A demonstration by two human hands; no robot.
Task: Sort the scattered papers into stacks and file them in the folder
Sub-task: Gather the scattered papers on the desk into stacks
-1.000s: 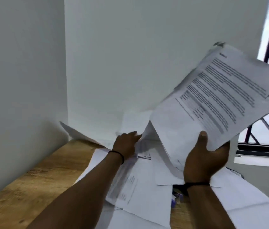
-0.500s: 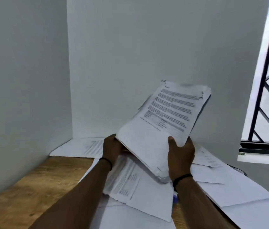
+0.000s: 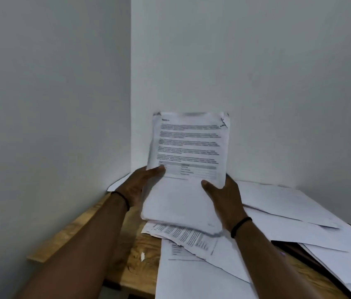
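Head view: left hand (image 3: 136, 186) and right hand (image 3: 224, 197) grip a crumpled rectangular paper stack (image 3: 188, 169).

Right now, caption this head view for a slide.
Both hands, left hand and right hand, hold paper stack upright above scattered papers.

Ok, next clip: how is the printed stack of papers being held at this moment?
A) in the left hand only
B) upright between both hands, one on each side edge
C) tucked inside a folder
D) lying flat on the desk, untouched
B: the stack of papers stands upright above the desk, with the left hand gripping its left edge and the right hand its right.
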